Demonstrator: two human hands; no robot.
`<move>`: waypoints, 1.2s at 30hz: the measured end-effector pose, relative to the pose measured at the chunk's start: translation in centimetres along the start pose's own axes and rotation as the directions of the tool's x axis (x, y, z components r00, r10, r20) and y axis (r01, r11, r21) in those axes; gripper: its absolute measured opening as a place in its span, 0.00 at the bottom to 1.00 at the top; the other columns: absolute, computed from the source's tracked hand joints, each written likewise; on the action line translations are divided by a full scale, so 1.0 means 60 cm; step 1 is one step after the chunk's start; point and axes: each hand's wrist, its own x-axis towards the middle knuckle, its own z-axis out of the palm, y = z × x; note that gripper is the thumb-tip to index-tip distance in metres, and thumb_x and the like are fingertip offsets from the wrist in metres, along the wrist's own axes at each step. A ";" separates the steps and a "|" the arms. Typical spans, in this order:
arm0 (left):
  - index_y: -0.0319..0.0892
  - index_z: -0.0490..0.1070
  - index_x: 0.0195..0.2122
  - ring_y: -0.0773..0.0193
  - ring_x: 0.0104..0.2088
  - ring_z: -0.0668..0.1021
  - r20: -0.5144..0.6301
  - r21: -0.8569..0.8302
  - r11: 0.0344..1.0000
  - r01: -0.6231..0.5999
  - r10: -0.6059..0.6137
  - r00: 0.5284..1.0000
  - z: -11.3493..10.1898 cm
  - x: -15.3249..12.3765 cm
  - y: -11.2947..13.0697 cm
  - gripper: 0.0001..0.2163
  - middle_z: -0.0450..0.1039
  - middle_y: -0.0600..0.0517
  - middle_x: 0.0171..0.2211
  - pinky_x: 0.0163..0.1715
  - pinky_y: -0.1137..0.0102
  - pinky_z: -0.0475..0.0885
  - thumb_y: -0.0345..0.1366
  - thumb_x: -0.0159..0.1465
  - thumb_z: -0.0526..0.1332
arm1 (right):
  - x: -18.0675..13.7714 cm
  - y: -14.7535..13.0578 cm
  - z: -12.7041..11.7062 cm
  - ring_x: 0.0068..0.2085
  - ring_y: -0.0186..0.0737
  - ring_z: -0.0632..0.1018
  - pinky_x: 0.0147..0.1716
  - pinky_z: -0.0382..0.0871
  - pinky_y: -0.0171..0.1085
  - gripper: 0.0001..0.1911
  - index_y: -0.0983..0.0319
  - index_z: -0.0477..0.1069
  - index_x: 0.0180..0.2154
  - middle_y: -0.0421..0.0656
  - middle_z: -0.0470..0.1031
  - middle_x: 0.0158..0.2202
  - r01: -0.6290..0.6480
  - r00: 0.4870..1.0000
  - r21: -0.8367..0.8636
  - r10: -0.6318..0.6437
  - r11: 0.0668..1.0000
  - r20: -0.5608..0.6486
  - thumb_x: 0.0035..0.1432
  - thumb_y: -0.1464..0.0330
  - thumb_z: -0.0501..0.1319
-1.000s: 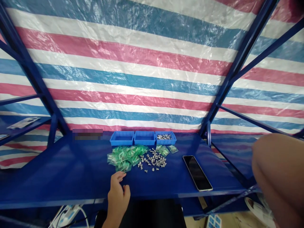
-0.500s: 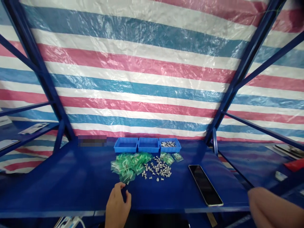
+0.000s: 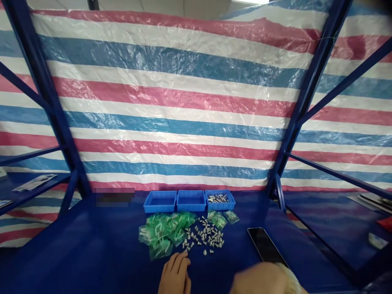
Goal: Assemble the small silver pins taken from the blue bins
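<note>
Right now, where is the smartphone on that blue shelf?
In the head view, the black smartphone lies on the blue shelf, to the right of the silver screws, its near end hidden behind the blurred right hand.

A makeshift small-parts workbench area: blue steel shelving [image 3: 76,245], striped tarpaulin backdrop [image 3: 171,98], blue plastic parts bins [image 3: 191,201], loose metal screws [image 3: 208,237], green plastic bags [image 3: 162,232].

Loose silver screws [image 3: 208,236], scattered in a heap
</note>
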 end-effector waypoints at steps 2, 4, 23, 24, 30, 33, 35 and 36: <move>0.46 0.73 0.42 0.50 0.49 0.80 0.068 -0.057 0.998 0.021 -0.017 0.998 -0.012 0.020 0.015 0.15 0.80 0.46 0.47 0.43 0.57 0.80 0.23 0.59 0.54 | 0.029 0.024 -0.030 0.35 0.38 0.79 0.35 0.75 0.37 0.07 0.64 0.76 0.41 0.41 0.78 0.38 -0.025 0.997 -0.043 0.022 0.999 -0.073 0.63 0.68 0.63; 0.46 0.73 0.41 0.51 0.51 0.79 0.134 -0.125 0.991 0.051 -0.034 0.990 -0.022 0.036 0.024 0.16 0.79 0.46 0.48 0.46 0.56 0.79 0.22 0.60 0.51 | 0.056 0.045 -0.050 0.31 0.36 0.78 0.31 0.71 0.32 0.07 0.64 0.79 0.36 0.40 0.79 0.31 -0.088 0.958 -0.108 0.055 0.990 -0.280 0.60 0.74 0.61; 0.45 0.74 0.42 0.54 0.42 0.83 0.005 -0.438 0.875 0.205 -0.226 0.974 -0.012 0.039 0.011 0.12 0.81 0.46 0.40 0.42 0.59 0.80 0.28 0.62 0.54 | 0.150 0.108 0.045 0.32 0.40 0.79 0.35 0.70 0.35 0.09 0.62 0.77 0.33 0.42 0.79 0.30 -0.165 0.525 -0.062 0.035 0.984 -0.850 0.54 0.79 0.61; 0.44 0.75 0.43 0.54 0.41 0.83 0.013 -0.479 0.846 0.234 -0.260 0.966 -0.017 0.043 0.014 0.12 0.81 0.46 0.40 0.42 0.60 0.81 0.29 0.62 0.55 | 0.151 0.104 0.049 0.32 0.40 0.79 0.34 0.71 0.34 0.07 0.63 0.77 0.34 0.42 0.79 0.30 -0.125 0.511 -0.034 0.035 0.992 -0.859 0.56 0.77 0.62; 0.43 0.75 0.46 0.58 0.39 0.84 0.138 -0.798 0.487 0.356 -0.428 0.893 -0.068 0.068 0.050 0.11 0.81 0.47 0.40 0.41 0.68 0.80 0.37 0.62 0.62 | 0.147 0.051 0.083 0.32 0.40 0.80 0.34 0.75 0.34 0.04 0.62 0.76 0.33 0.43 0.80 0.31 0.214 0.446 0.136 0.027 0.967 -0.894 0.56 0.68 0.67; 0.44 0.78 0.40 0.59 0.39 0.83 0.179 -0.830 0.408 0.380 -0.451 0.874 -0.094 0.075 0.065 0.07 0.81 0.49 0.38 0.41 0.71 0.80 0.37 0.62 0.64 | 0.142 0.021 0.094 0.31 0.38 0.79 0.33 0.73 0.33 0.02 0.61 0.78 0.31 0.41 0.80 0.29 0.285 0.372 0.153 0.037 0.946 -0.927 0.53 0.70 0.69; 0.44 0.78 0.37 0.60 0.38 0.83 0.200 -0.829 0.392 0.400 -0.459 0.865 -0.105 0.078 0.069 0.06 0.80 0.50 0.36 0.41 0.73 0.79 0.38 0.62 0.65 | 0.138 0.007 0.096 0.31 0.38 0.80 0.33 0.73 0.33 0.01 0.61 0.79 0.31 0.41 0.81 0.29 0.272 0.353 0.144 0.041 0.952 -0.935 0.53 0.72 0.69; 0.44 0.78 0.36 0.60 0.38 0.83 0.211 -0.827 0.384 0.410 -0.464 0.861 -0.109 0.078 0.069 0.06 0.80 0.50 0.36 0.40 0.73 0.79 0.38 0.62 0.65 | 0.137 0.002 0.096 0.31 0.39 0.80 0.34 0.73 0.33 0.01 0.61 0.79 0.31 0.41 0.81 0.29 0.269 0.359 0.144 0.039 0.952 -0.933 0.54 0.72 0.69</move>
